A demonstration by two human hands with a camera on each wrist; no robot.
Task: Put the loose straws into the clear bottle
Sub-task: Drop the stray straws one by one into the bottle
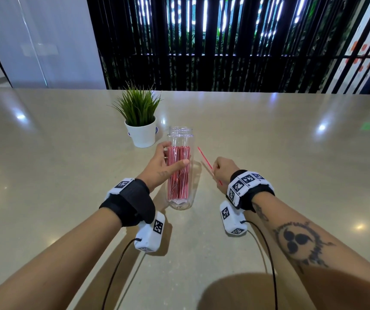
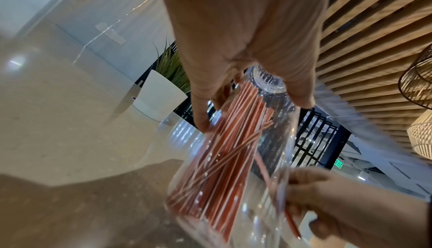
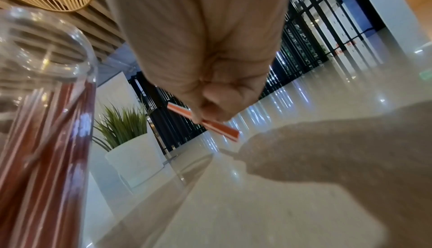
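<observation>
Standing upright on the beige surface (image 1: 269, 142), the clear bottle (image 1: 180, 199) is held by the left hand (image 1: 160, 163), whose thumb lies across the near side of the wall while the fingers (image 1: 165, 146) are curled round the far side. The bottle's threaded mouth is uncapped. A tight bunch of red-and-white striped straws (image 1: 178, 173) is packed inside, reaching from near the bottom to below the shoulder; in the left wrist view (image 2: 224, 152) a few of them are seen crossed at a slant over the rest.

A single loose straw (image 1: 204, 158) is pinched in the right hand (image 1: 223, 170), whose fingers are closed round it. The straw is held just right of the bottle, apart from it, with its far tip raised and angled toward the bottle's upper part and its near end showing below the hand. In the right wrist view the straw (image 3: 219, 127) is seen passing out from under the closed fingers (image 3: 217, 104). Whether other straws are left on the surface cannot be told.

Black straps with white marker blocks are worn on both wrists, and a cable is seen running back from each. A small green plant (image 1: 138, 108) in a white pot (image 1: 141, 135) is set on the surface just behind and to the left of the bottle, close to it but not touching. A dark slatted screen (image 1: 224, 41) is seen beyond the far edge.
</observation>
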